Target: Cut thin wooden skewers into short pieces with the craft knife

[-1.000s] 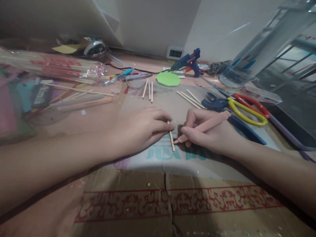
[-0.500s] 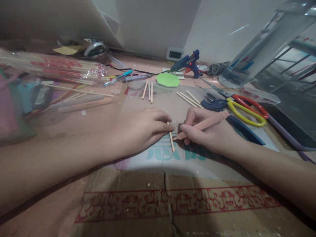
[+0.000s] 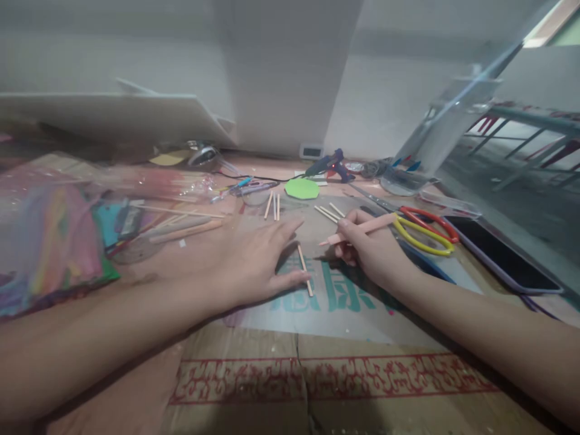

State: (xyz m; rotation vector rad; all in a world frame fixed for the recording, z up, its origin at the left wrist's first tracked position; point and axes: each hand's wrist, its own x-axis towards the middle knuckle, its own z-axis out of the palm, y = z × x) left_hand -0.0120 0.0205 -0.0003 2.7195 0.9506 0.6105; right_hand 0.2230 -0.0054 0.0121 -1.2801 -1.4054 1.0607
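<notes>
A short, thin wooden stick (image 3: 302,258) lies on the pale sheet (image 3: 330,335). My left hand (image 3: 251,263) is beside it, fingers stretched out and thumb apart, the thumb tip resting on or just over the stick's near end. In my right hand (image 3: 374,249) a pink pen (image 3: 372,225) is gripped like a writing tool, its tip pointing left and clear of the stick. Beyond my left fingers lie a few more short sticks (image 3: 274,206). Other sticks (image 3: 327,213) lie behind my right hand, which partly hides them.
Scissors (image 3: 426,235) with red and yellow handles and a phone (image 3: 501,254) lie at right. Behind are a green paper octagon (image 3: 302,188), a blue glue gun (image 3: 333,166) and a clear bottle (image 3: 408,172). Bagged colourful strips (image 3: 58,241) lie at left. Cardboard (image 3: 240,380) is nearest.
My left hand has opened from holding the stick's far end, its thumb now by the near end. My right hand has drawn the pen tip away from the stick. The view has tilted up.
</notes>
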